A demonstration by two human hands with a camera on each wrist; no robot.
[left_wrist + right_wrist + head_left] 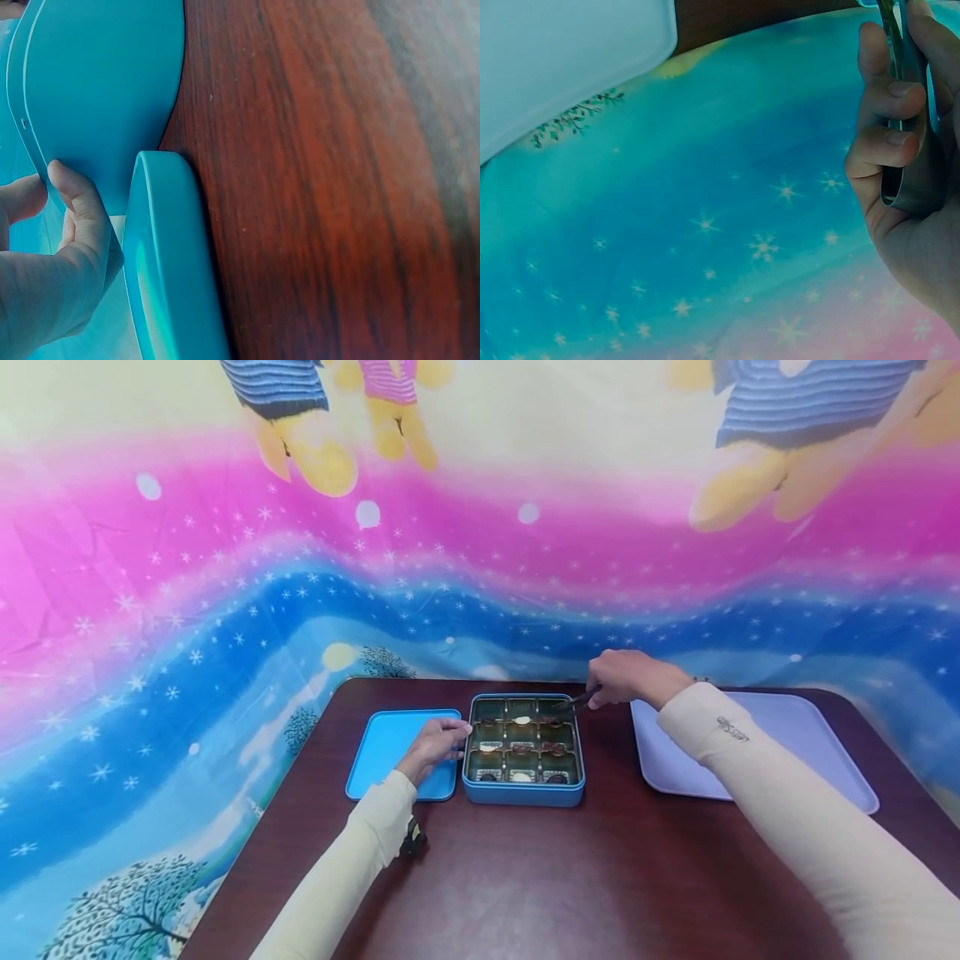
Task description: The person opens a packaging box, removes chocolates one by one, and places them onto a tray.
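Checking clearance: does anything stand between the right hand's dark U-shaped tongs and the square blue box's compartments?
Nothing visible does: the right hand holds the tongs over the box, at its far-right compartment.

Dark tongs (582, 699) slant over the right edge of a blue box (523, 795).

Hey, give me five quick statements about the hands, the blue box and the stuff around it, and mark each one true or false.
1. The right hand holds dark tongs. True.
2. The left hand holds a spoon. False: it grips the left edge of the blue box.
3. The blue box is divided into nine compartments. True.
4. The blue lid covers the blue box. False: it lies on the table, left of the box.
5. The lavender tray lies to the right of the blue box. True.
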